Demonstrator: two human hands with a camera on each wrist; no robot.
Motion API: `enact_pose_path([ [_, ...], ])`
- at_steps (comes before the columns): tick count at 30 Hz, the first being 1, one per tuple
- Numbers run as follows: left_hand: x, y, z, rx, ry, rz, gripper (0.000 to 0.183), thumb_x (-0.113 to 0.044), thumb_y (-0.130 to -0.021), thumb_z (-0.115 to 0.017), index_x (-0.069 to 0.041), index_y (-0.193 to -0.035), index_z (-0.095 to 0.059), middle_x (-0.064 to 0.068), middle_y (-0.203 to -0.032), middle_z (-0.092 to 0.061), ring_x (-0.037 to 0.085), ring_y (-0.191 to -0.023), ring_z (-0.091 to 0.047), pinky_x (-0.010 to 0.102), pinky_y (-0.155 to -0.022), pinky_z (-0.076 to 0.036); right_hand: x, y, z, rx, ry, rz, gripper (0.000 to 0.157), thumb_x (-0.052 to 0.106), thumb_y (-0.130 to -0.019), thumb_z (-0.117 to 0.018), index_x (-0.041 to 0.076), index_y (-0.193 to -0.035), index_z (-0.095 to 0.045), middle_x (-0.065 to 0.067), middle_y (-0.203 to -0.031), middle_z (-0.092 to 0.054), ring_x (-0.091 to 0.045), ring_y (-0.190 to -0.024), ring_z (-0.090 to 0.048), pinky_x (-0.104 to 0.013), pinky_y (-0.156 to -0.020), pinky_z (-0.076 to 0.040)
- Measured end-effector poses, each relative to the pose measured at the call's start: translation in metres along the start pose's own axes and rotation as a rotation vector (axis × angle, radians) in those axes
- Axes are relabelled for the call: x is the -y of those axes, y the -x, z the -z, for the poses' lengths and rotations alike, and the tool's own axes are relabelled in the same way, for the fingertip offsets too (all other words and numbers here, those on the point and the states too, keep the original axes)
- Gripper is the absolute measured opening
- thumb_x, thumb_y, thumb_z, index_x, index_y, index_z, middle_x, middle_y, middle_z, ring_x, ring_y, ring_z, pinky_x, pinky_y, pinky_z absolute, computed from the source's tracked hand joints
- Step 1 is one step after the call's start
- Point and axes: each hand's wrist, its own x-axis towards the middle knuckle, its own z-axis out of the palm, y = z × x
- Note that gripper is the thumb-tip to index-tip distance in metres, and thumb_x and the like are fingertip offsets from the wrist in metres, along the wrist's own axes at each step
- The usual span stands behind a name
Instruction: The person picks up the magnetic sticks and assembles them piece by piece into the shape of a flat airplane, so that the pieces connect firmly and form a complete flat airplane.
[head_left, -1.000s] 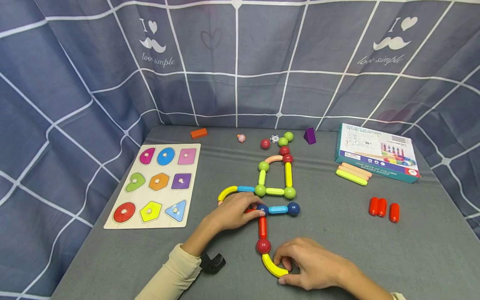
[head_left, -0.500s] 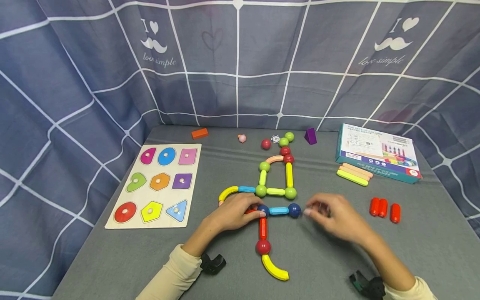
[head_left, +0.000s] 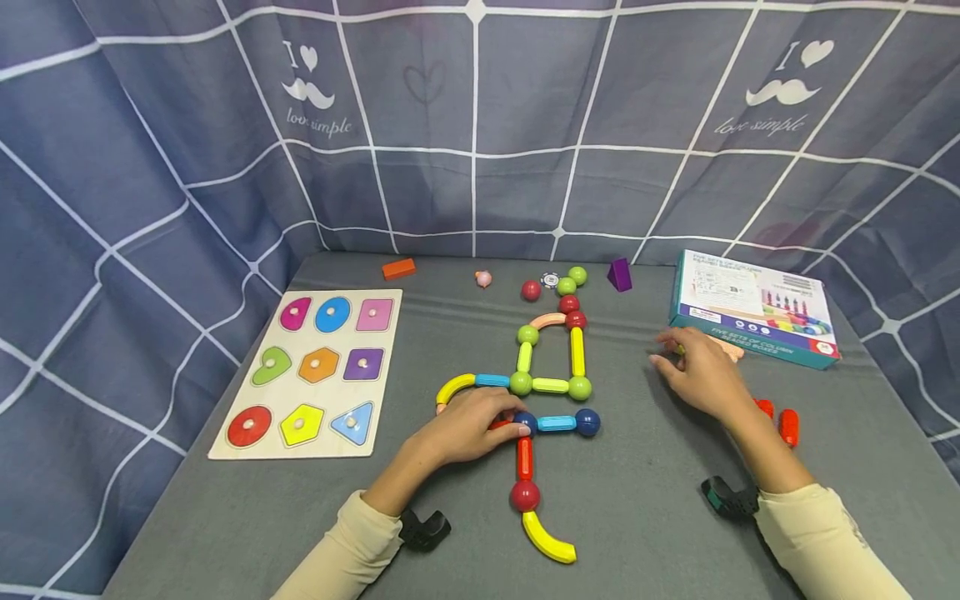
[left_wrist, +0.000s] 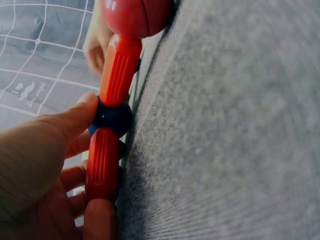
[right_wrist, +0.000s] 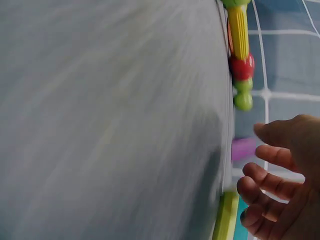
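My left hand pinches a dark blue ball between thumb and fingers. Red sticks join that ball, and a light blue stick links it to a second dark blue ball. Toward me, the chain runs to a red ball and a curved yellow stick. My right hand hovers with loosely bent fingers, holding nothing. It covers most of the yellow-green stick in the head view; peach sticks peek out behind it.
Beyond the left hand lies a joined figure of green balls and sticks. A shape puzzle board is at left, a toy box at back right. Red sticks lie beside the right forearm. A purple wedge sits at the back.
My right hand has left the curved yellow stick, passed the right-hand dark blue ball and moved up and right to the loose sticks by the box. The left hand stays put.
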Motion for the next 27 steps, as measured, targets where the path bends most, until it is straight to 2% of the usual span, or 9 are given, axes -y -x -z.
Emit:
enact_pose_path([
  [3, 0.001, 0.001, 0.000, -0.008, 0.003, -0.011, 0.035, -0.048, -0.093, -0.055, -0.022, -0.114, -0.065, -0.013, -0.086, -0.052, 0.004, -0.080, -0.048, 0.023, -0.072, -0.040, 0.017, -0.023, -0.017, 0.008, -0.030, 0.031, 0.033, 0.022, -0.088, -0.067, 0.004, -0.115, -0.062, -0.012, -0.102, -0.061, -0.018, -0.070, -0.050, -0.034, -0.059, -0.037],
  [6, 0.002, 0.002, 0.000, -0.013, 0.008, -0.023, 0.035, -0.048, -0.093, -0.055, -0.022, -0.113, -0.066, -0.013, -0.086, -0.052, 0.003, -0.080, -0.048, 0.022, -0.072, -0.040, 0.036, -0.048, -0.029, 0.041, -0.044, 0.014, 0.036, 0.027, -0.090, -0.065, 0.007, -0.120, -0.059, -0.011, -0.109, -0.060, -0.020, -0.074, -0.049, -0.036, -0.060, -0.037],
  [10, 0.002, 0.002, 0.000, -0.016, 0.011, -0.025, 0.035, -0.049, -0.093, -0.055, -0.022, -0.113, -0.066, -0.013, -0.085, -0.052, 0.003, -0.080, -0.048, 0.022, -0.072, -0.039, 0.054, -0.080, -0.040, 0.072, -0.046, -0.055, 0.040, 0.033, -0.091, -0.062, 0.008, -0.123, -0.058, -0.013, -0.111, -0.059, -0.027, -0.087, -0.055, -0.045, -0.069, -0.043],
  [14, 0.001, 0.000, -0.003, -0.020, 0.015, -0.032, 0.035, -0.049, -0.093, -0.054, -0.022, -0.112, -0.066, -0.012, -0.084, -0.051, 0.003, -0.078, -0.047, 0.021, -0.071, -0.039, 0.062, -0.105, -0.050, 0.082, -0.016, -0.165, 0.048, 0.045, -0.089, -0.061, 0.005, -0.115, -0.062, -0.014, -0.107, -0.063, -0.031, -0.093, -0.058, -0.051, -0.073, -0.044],
  [17, 0.001, -0.001, -0.005, -0.023, 0.021, -0.047, 0.035, -0.049, -0.093, -0.054, -0.022, -0.112, -0.066, -0.013, -0.083, -0.051, 0.003, -0.077, -0.047, 0.020, -0.070, -0.038, 0.064, -0.112, -0.057, 0.107, -0.002, -0.240, 0.049, 0.051, -0.086, -0.061, 0.005, -0.103, -0.065, -0.011, -0.096, -0.064, -0.029, -0.081, -0.057, -0.045, -0.065, -0.043],
  [21, 0.001, -0.001, -0.004, -0.023, 0.024, -0.050, 0.035, -0.050, -0.092, -0.054, -0.023, -0.112, -0.066, -0.013, -0.084, -0.051, 0.003, -0.078, -0.047, 0.021, -0.071, -0.039, 0.062, -0.115, -0.064, 0.136, -0.024, -0.277, 0.041, 0.046, -0.086, -0.062, 0.006, -0.096, -0.063, -0.009, -0.087, -0.059, -0.027, -0.076, -0.052, -0.040, -0.061, -0.040],
  [24, 0.002, 0.000, -0.002, -0.022, 0.024, -0.047, 0.035, -0.049, -0.093, -0.054, -0.023, -0.112, -0.066, -0.013, -0.085, -0.052, 0.004, -0.081, -0.048, 0.022, -0.073, -0.039, 0.062, -0.116, -0.066, 0.113, -0.065, -0.254, 0.039, 0.042, -0.087, -0.062, 0.005, -0.098, -0.062, -0.010, -0.090, -0.059, -0.028, -0.080, -0.053, -0.042, -0.065, -0.041],
  [27, 0.004, 0.002, -0.001, -0.019, 0.025, -0.043, 0.035, -0.049, -0.093, -0.054, -0.022, -0.113, -0.066, -0.013, -0.086, -0.052, 0.005, -0.082, -0.049, 0.023, -0.074, -0.040, 0.066, -0.112, -0.061, 0.051, -0.121, -0.195, 0.039, 0.040, -0.089, -0.062, 0.002, -0.100, -0.062, -0.013, -0.095, -0.061, -0.030, -0.085, -0.056, -0.045, -0.071, -0.043],
])
